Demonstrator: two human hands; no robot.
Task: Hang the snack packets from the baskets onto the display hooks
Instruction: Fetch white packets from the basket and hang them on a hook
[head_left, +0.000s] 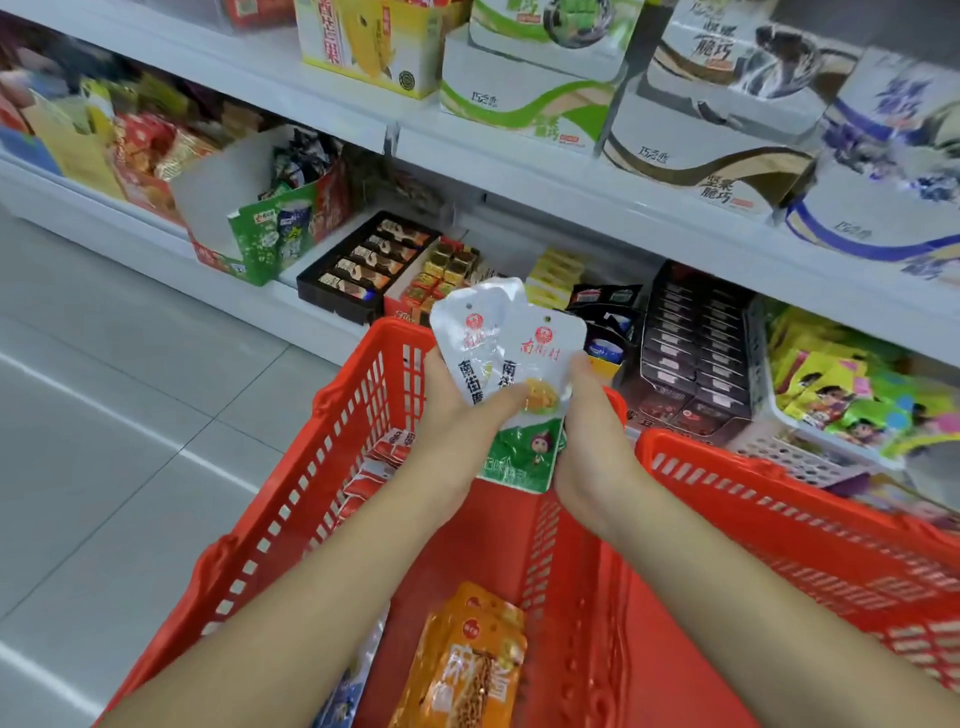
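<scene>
2 snack packets (550, 343) upright, holes topmost, gripped by left hand (453, 415), right hand (589, 431)

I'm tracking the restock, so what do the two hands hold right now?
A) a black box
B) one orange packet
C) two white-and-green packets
C: the left hand and right hand grip two overlapping white-and-green packets above the red basket, while the orange packet lies inside it.

Seemingly two packets (506, 345) are above the left basket (358, 395); a second basket (779, 501) lies right, shelves (519, 171) behind both.
</scene>
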